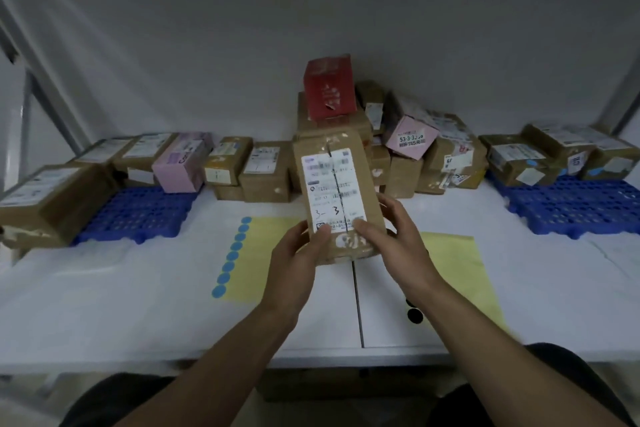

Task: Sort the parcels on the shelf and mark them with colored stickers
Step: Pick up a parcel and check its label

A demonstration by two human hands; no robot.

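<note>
Gripping a cardboard parcel (332,180) with left hand (299,253) and right hand (394,236), we judged sorting partway: centre pile (403,163) unsorted, unstickered.

brown labelled parcel (337,194) upright above shelf (138,305)

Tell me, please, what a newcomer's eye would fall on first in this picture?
The cardboard parcel at centre stands out, held by the left grip and right grip, its white label facing the camera. Behind it, a red box tops the parcel pile at the back. Left of the arms, a column of blue stickers lines a yellow sheet.
</note>
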